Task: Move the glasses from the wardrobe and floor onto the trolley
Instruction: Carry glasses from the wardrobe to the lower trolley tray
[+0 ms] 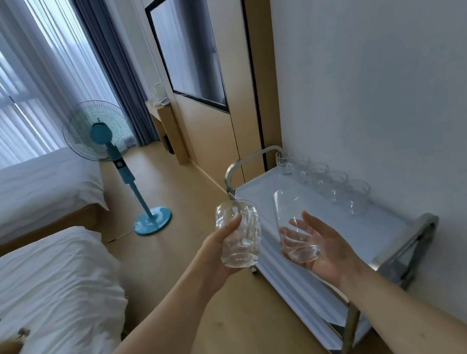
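**Two glasses in hand at the trolley**

On my far left lie two white beds [43,288], with a blue standing fan [111,150] on the wooden floor beyond them. My left hand [221,254] grips a ribbed glass [239,235], thumb curled across its front, holding it over the floor just beside the trolley's near edge. My right hand [323,248] lies palm up with fingers spread, a smooth tall glass [291,228] resting tilted in it above the trolley [379,226]. Further right, a row of glasses [327,183] stands along the wall side of the top shelf.
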A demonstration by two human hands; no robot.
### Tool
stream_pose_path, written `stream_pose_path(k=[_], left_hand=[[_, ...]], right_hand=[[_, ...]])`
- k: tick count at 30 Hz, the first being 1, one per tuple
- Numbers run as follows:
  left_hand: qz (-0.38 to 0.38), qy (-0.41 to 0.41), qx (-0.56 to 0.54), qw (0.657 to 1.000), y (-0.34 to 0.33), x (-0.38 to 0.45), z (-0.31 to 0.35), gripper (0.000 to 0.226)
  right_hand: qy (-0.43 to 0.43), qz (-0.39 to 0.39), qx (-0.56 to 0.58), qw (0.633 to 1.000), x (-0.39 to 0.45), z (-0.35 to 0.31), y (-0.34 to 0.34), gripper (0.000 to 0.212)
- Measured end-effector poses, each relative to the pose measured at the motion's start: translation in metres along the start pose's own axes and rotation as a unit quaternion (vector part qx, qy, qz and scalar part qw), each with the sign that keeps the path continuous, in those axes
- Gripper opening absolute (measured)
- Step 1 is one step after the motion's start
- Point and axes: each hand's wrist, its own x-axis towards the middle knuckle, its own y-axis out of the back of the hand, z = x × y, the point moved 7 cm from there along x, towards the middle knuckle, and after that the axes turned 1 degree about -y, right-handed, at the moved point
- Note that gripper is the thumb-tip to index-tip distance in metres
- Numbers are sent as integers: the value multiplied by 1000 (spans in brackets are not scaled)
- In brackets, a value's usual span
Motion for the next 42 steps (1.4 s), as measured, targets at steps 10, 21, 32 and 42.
stream_pose_path(k=[10, 21, 32, 42], left_hand=[[1, 70, 19, 997, -25, 117, -16, 75], [-28, 83, 145, 986, -64, 225, -14, 98], [-168, 114, 296, 933, -89, 344, -17, 100], [-262, 64, 364, 891, -125, 408, -35, 90]], right_hand=[[66, 149, 94, 982, 32, -47, 98, 55], [142, 216, 147, 955, 33, -88, 162, 59], [228, 351, 144, 897, 40, -109, 207, 81], [279, 475, 199, 810, 39, -85, 234, 86]])
